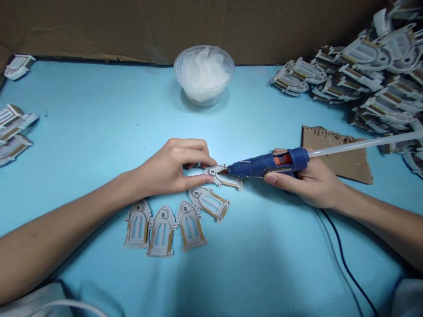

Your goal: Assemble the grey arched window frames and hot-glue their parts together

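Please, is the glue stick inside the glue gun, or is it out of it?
It is in: the glue stick goes straight into the back of the blue glue gun, which the right hand holds.

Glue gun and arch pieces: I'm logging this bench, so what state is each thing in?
Hot glue gun: gripped in right hand, nozzle at the arch piece.
Glue stick: loaded, jutting from the gun's back.
Arch piece: pinched by left hand.
Plastic tub: lidless, holding crumpled translucent material.
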A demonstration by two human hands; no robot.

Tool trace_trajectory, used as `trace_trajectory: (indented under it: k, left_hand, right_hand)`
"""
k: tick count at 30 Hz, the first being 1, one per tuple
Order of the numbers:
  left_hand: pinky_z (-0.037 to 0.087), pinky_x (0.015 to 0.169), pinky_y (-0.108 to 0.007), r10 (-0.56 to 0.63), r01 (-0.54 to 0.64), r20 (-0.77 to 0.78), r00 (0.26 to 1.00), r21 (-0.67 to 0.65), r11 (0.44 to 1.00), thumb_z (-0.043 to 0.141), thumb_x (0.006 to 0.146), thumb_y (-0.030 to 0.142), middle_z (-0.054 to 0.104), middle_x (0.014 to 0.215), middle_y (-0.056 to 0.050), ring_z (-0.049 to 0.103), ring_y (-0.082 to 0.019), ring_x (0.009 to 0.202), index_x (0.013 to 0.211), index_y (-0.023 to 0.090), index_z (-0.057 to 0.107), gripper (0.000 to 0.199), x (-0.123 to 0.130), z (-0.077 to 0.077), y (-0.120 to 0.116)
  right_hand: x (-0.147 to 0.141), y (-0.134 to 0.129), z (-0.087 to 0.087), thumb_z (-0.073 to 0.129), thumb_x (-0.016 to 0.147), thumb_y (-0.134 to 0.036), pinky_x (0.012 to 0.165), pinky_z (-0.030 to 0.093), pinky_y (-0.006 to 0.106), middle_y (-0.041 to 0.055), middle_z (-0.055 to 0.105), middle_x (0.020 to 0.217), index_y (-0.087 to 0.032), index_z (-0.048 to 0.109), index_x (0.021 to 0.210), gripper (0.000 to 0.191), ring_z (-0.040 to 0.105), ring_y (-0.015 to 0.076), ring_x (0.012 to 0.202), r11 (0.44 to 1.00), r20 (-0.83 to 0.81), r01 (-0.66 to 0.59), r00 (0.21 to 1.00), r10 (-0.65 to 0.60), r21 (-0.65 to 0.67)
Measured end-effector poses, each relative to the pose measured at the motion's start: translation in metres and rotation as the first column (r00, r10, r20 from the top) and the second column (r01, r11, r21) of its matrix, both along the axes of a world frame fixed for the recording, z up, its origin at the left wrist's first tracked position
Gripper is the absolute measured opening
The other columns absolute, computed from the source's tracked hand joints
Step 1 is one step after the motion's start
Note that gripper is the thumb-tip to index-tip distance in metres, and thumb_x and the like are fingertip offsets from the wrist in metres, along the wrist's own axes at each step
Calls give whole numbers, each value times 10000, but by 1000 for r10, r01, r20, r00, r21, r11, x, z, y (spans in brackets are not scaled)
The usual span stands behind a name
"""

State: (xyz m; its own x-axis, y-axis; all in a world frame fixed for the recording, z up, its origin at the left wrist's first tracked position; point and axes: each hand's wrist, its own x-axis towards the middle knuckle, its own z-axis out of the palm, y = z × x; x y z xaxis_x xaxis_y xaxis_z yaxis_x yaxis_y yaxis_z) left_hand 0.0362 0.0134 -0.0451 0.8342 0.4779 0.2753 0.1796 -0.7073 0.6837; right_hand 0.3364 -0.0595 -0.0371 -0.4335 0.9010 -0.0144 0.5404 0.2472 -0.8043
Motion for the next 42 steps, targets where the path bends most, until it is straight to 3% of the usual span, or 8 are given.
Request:
trace_trajectory:
  k: [26, 30, 33, 36, 39, 42]
  left_hand:
    - [540, 736, -278, 12, -12, 27, 1000, 12, 1000, 783, 918, 322, 739, 959, -91, 703, -168, 841, 1087, 133, 781, 253, -1, -4, 0]
    - [538, 735, -277, 9, -9, 29, 1000, 21, 1000, 785, 917, 322, 738, 957, -85, 697, -160, 836, 1084, 130, 777, 255, -1, -3, 0]
    - [524, 714, -269, 10, -11, 32, 999, 30, 999, 786, 915, 310, 734, 942, -80, 679, -148, 804, 1066, 126, 775, 238, 0, -4, -1]
    - [499, 681, -256, 20, -21, 31, 999, 33, 999, 790, 908, 300, 721, 904, -65, 658, -135, 761, 1026, 130, 776, 208, 0, -5, -1]
    - [501, 705, -270, 39, -40, 30, 999, 24, 999, 790, 904, 318, 716, 911, -65, 657, -147, 777, 1029, 134, 771, 223, 0, -5, -1]
    - [495, 699, -277, 10, -10, 24, 1000, 15, 1000, 729, 926, 269, 697, 1052, -98, 640, -159, 830, 1195, 131, 741, 303, 0, -3, -1]
  right_hand:
    - [-1, 4, 2, 578, 994, -431, 499, 285, 275, -26, 385, 584, -189, 474, 673, 415, 367, 103, 524, 998, 36, -60, 998, 60, 16]
    - [-3, 4, 4, 629, 957, -404, 488, 279, 266, -27, 385, 561, -190, 492, 658, 393, 362, 102, 508, 1000, 7, -25, 1000, 25, 14]
    - [-6, 1, 3, 689, 928, -448, 450, 289, 254, -16, 451, 562, -183, 619, 712, 348, 393, 107, 492, 997, -77, 20, 997, -27, -79]
    - [-11, -3, -2, 684, 919, -594, 414, 374, 255, 17, 597, 614, -188, 722, 812, 422, 486, 126, 473, 986, -348, 36, 933, -92, -164]
    - [-15, -6, -10, 702, 872, -672, 548, 569, 328, 71, 733, 747, -197, 747, 808, 481, 664, 200, 589, 984, -552, 130, 815, -177, -123]
    - [-13, -6, -18, 766, 839, -624, 637, 611, 356, 83, 768, 793, -209, 767, 798, 417, 740, 249, 724, 952, -533, 302, 798, -280, -49]
